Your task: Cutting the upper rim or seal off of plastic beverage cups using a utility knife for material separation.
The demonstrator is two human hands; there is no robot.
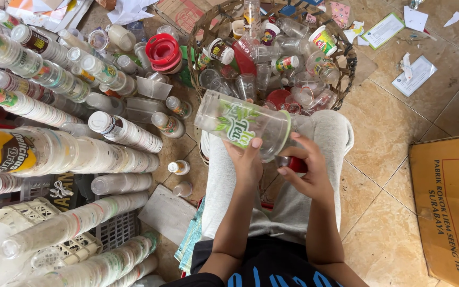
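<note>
Your left hand (246,162) sits just left of the frame's centre, its forearm running down toward 6 o'clock and angling slightly to 7 o'clock near the elbow. The wrist is straight, the palm turned away from you, the thumb raised toward 12 o'clock with its nail showing, and the fingers are wrapped closed in a grasp. Your right hand (308,172) lies at 3 o'clock from the left, close beside it. Its fingers curl in toward 9 o'clock, pinched at the tips, the knuckles bent. That forearm drops toward 5 o'clock. Both arms are bare.
</note>
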